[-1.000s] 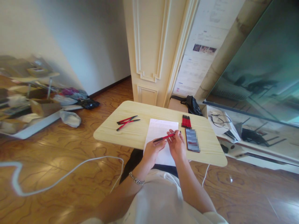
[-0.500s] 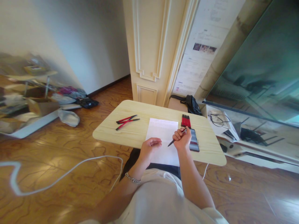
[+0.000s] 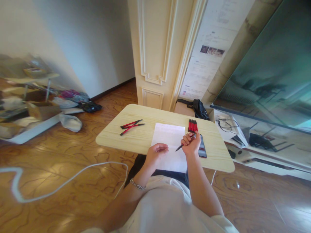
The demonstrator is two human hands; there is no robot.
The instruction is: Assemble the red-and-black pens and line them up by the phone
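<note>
In the head view, my right hand [image 3: 191, 145] is closed round a dark pen [image 3: 179, 148], whose tip slants down to the left above a white sheet of paper [image 3: 170, 134]. My left hand [image 3: 156, 154] rests at the sheet's left side, fingers loosely curled and apart from the thumb, with nothing visible in it. Just beyond my right hand lies a row of several red-and-black pens [image 3: 192, 125]. A phone [image 3: 202, 149] lies beside that hand, partly hidden by it. Several more red-and-black pens [image 3: 131, 125] lie crossed in a loose pile left of the paper.
All this lies on a light wooden table [image 3: 116, 139] with rounded corners. A black bag [image 3: 200, 109] sits behind its far edge. White cable [image 3: 73, 179] runs over the floor at left. To the right stands a low white cabinet [image 3: 257, 158] under a large screen [image 3: 272, 71].
My right hand has shifted slightly right with the pen, covering more of the phone. My left hand, the paper and the loose pens stay in place.
</note>
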